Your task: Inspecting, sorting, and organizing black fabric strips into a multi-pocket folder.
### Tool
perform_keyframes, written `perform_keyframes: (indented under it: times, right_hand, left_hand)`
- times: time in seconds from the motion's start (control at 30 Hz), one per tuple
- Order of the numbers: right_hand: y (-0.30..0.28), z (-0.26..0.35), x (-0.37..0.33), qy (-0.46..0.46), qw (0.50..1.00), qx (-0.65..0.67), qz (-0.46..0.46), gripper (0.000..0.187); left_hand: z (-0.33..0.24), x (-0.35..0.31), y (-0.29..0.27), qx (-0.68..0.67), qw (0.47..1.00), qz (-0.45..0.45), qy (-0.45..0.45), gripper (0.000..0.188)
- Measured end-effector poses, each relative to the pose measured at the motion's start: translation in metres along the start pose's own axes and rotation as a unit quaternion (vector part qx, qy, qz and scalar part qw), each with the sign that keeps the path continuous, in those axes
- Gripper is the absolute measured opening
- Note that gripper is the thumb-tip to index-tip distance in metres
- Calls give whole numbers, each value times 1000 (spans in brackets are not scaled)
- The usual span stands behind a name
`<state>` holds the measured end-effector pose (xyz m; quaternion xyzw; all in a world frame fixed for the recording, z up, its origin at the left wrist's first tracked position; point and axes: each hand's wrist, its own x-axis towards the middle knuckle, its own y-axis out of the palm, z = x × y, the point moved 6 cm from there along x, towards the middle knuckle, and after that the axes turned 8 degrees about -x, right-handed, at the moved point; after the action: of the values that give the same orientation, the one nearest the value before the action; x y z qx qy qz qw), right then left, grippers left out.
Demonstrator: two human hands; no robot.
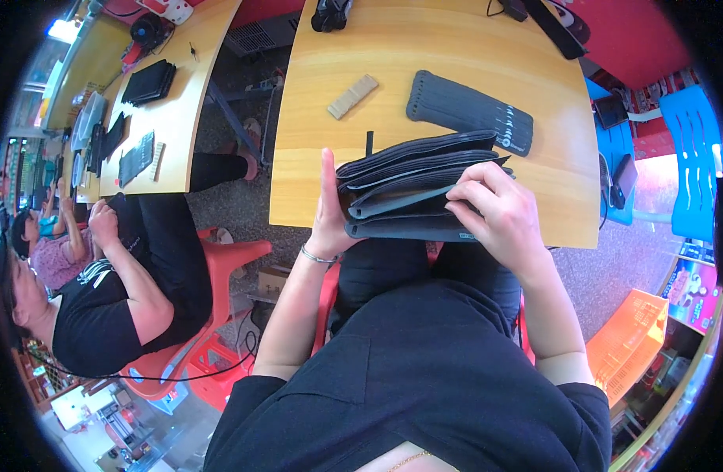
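A stack of dark grey fabric pieces [413, 185] lies at the near edge of the wooden table [456, 71]. My left hand [328, 208] stands flat against the stack's left end, fingers straight up. My right hand [495, 212] rests on the stack's right side, fingers curled over the edges of the upper layers. Farther back on the table lies one more dark ribbed fabric piece [468, 110], and to its left a small tan block [352, 97].
A black device [330, 14] and a dark strap [558, 27] sit at the table's far edge. To the left, a person in black [125, 291] sits on a red chair at another wooden table [180, 94] with dark items. Blue chairs [692, 157] stand at right.
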<state>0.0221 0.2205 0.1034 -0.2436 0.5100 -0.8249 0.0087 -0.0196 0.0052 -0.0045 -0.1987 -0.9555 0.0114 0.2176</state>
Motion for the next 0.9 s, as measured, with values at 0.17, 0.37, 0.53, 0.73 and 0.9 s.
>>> perform_keyframes:
  times: [0.17,0.37,0.53,0.73,0.9]
  right_hand:
    - [-5,2,1,11,1000,9,9,14]
    - [-14,-21,10,59,995,67,-38,14]
    - [-19,-60,19,131,989,45,-60,18]
    - [-11,-82,22,172,980,97,1,20]
    - [1,-96,22,196,956,211,47,15]
  left_hand:
    - [2,0,0,2,1000,6,12,126]
    - [4,-2,-1,-4,1000,1,5,121]
    - [3,-1,-1,15,1000,1,20,118]
    - [9,-5,-4,16,1000,-2,26,120]
    - [9,-4,-3,30,999,3,18,118]
